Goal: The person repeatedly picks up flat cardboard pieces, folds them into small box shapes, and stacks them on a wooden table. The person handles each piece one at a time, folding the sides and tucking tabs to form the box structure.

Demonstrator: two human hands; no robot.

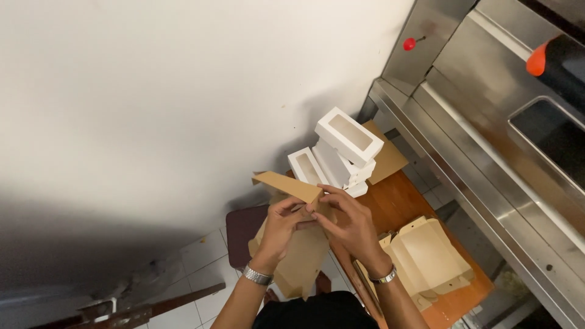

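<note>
Head view: your left hand [281, 224] and right hand [346, 224] both pinch one brown cardboard box blank [297, 247], likely light, stiff, crease-prone; grip along folds, near the flap [286, 184].

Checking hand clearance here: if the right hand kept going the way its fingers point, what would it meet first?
The right hand points up-left into the brown cardboard box blank that both hands already touch; the left hand lies close behind, depth unclear.

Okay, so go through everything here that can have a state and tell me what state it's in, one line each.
Brown cardboard box: partly folded, one flap raised, held in both hands.
Left hand: gripping the box.
Right hand: gripping the box, fingers on the fold.
White window boxes: assembled, closed, stacked unevenly.
Flat brown box blanks: unfolded, lying on the wooden table.
Steel oven: door closed.
</note>
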